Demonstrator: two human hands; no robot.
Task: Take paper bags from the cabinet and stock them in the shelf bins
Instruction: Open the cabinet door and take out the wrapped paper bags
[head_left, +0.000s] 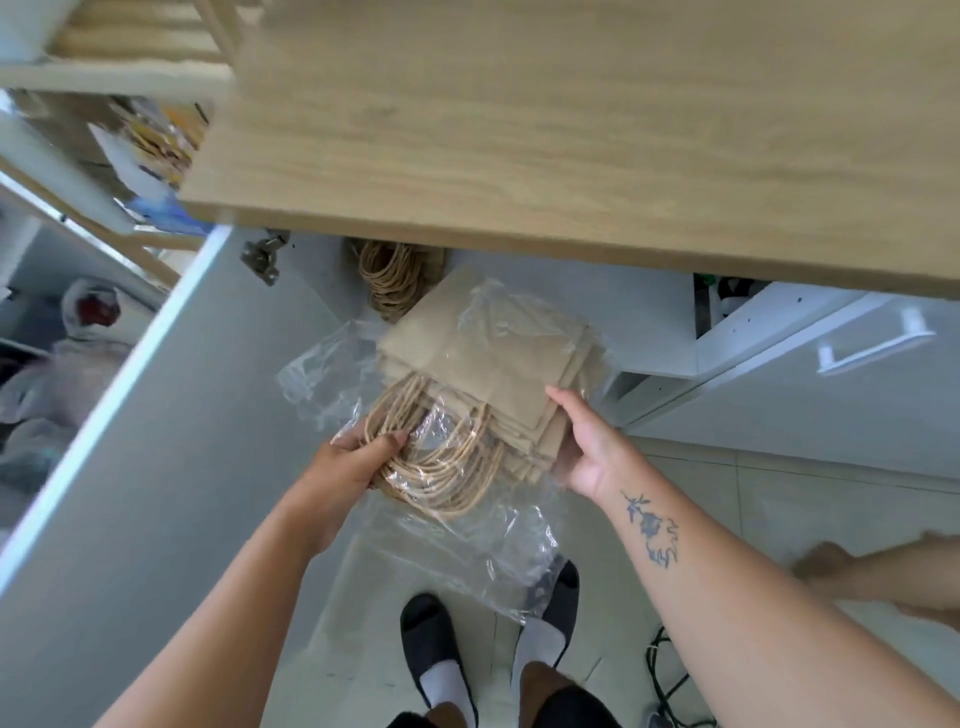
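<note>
Bundle of paper bags (483, 364) mid-frame, half out of loose plastic wrap (467, 545); fingers of left hand (348, 462) clench twine handles (441, 467), right hand (587, 447) grasps stack edge. Risk: slippery wrap lets bags slide onto floor (779, 493).

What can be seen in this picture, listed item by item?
paper bag bundle: one, brown with twine handles, held before the open cabinet
plastic wrap: one, clear, loose around the bundle
more twine handles: one cluster, tan, inside the cabinet
worktop: one, light wood, above
cabinet door: one, pale grey, open, left
drawer handle: one, white, right
cable: one, dark, on floor
second arm: one, blurred, lower right
shoes: two, black, white socks
left hand: grips the bundle's handles
right hand: holds the bundle's side
</note>
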